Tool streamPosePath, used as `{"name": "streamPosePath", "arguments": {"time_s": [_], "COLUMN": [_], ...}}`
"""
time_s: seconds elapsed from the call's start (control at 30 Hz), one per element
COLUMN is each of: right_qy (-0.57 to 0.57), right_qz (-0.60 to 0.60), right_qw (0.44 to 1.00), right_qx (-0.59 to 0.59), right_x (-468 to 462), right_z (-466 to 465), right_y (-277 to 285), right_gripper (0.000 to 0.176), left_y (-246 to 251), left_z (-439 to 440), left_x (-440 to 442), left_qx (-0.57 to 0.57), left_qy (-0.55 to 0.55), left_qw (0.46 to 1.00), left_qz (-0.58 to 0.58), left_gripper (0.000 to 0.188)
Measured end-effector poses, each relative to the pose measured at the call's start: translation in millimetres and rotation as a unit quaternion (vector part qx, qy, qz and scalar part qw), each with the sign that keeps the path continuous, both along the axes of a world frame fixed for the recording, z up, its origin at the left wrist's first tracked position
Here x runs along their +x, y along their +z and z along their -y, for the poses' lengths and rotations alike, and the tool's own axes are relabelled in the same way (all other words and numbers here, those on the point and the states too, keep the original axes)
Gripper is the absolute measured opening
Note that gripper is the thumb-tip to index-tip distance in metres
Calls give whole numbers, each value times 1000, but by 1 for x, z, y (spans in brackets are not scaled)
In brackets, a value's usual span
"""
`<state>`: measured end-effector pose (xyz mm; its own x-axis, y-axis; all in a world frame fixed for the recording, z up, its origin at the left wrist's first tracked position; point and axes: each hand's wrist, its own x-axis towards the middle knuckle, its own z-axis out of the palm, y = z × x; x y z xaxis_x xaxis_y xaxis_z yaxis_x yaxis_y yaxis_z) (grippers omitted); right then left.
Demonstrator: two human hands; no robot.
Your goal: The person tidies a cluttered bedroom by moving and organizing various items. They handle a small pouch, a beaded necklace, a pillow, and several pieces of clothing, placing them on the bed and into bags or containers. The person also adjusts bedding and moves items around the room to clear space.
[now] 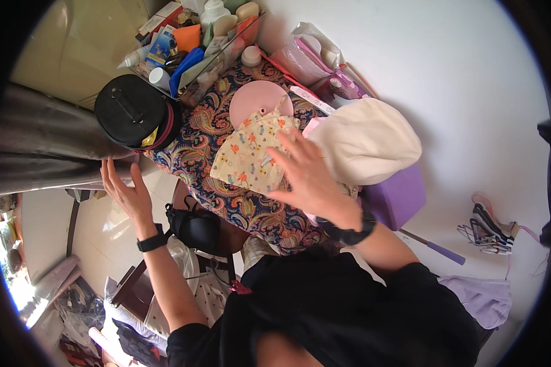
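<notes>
A cream cloth drawstring pouch (248,156) printed with small orange and grey figures lies on the paisley tablecloth (206,119). Its upper end overlaps a round pink disc (257,98). My right hand (303,172) is over the pouch's right side, fingers spread; whether it touches the cloth cannot be made out. Off the table's left edge, my left hand (127,192) is raised with fingers apart and nothing in it, below a black round zip case (133,110). A cream fabric hat (367,140) sits just right of my right hand.
A clear bin of bottles and tubes (202,78) stands at the back left. Behind the hat are a clear plastic bag (307,50) and a white narrow box (311,100). A purple box (397,197) is under the hat, near the wall. A black bra (195,227) hangs by the table's front left.
</notes>
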<state>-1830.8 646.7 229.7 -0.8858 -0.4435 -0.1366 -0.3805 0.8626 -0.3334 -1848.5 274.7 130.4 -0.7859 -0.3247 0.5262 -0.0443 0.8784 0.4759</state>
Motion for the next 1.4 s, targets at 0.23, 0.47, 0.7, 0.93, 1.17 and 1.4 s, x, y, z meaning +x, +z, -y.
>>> {"name": "streamPosePath", "arguments": {"time_s": [0.23, 0.47, 0.7, 0.93, 1.17, 1.4], "right_qy": [-92, -58, 72, -104, -125, -54], "right_qz": [-92, -185, -157, -162, -175, -94], "right_qw": [967, 979, 978, 977, 972, 981], "right_qx": [218, 71, -117, -95, -90, -159], "right_x": [7, 24, 59, 87, 89, 94], "right_z": [-68, -61, -13, -64, -68, -31], "right_y": [58, 45, 17, 25, -7, -13], "right_gripper": [59, 9, 4, 57, 23, 11], "left_y": [21, 44, 54, 54, 89, 49], "left_z": [-80, -153, -220, -179, -182, -248], "left_x": [34, 24, 33, -22, -55, 42], "left_qx": [78, 123, 92, 16, -59, 391], "left_qy": [-97, -297, -551, -375, -205, -587], "left_qw": [992, 946, 826, 925, 965, 624], "left_qz": [-15, 30, 76, -62, -149, 338], "left_gripper": [50, 61, 79, 36, 53, 78]}}
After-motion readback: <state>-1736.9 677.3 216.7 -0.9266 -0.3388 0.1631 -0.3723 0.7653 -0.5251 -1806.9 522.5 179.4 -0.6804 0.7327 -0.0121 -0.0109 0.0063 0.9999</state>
